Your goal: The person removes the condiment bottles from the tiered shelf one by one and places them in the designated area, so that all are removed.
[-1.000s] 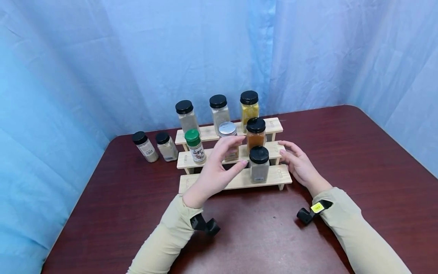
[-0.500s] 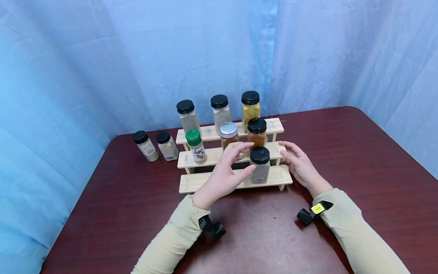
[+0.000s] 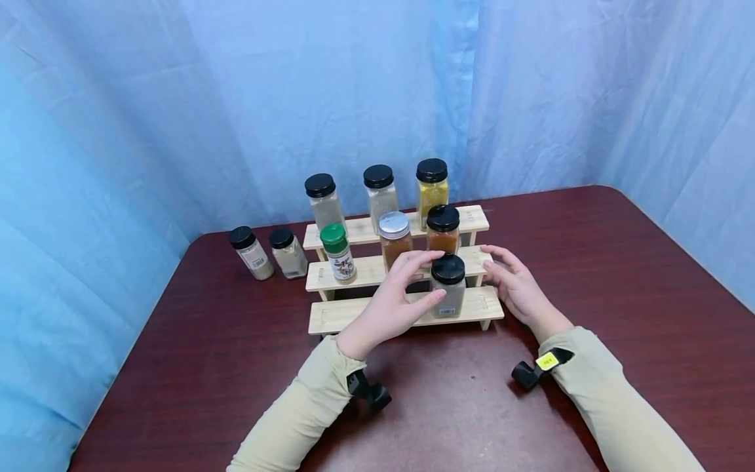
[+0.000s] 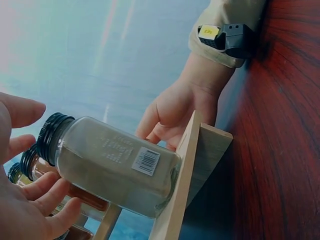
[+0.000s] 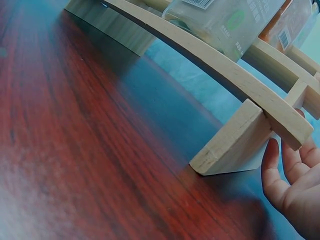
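On the right of the lowest step of a three-tier wooden rack [image 3: 348, 313] stands a square spice jar [image 3: 449, 298] of greyish powder with a black lid. My left hand [image 3: 392, 305] is at this jar, thumb by its front and fingers around its far side. The left wrist view shows the thumb apart from the black lid [image 4: 52, 137], with the fingers spread along the other side. My right hand [image 3: 519, 288] rests at the rack's right end. Its fingers [image 5: 272, 170] lie loosely bent beside the wooden leg [image 5: 232, 142].
Jars of brown [image 3: 396, 246] and orange-brown [image 3: 442, 239] spice and a green-capped shaker [image 3: 337, 252] stand on the middle step. Several black-lidded jars line the top step. Two jars [image 3: 250, 252] [image 3: 289, 252] stand on the dark red table [image 3: 177, 367] left of the rack.
My left hand has moved right, from in front of the middle step to the grey-powder jar on the lowest step. My right hand has stayed at the rack's end.
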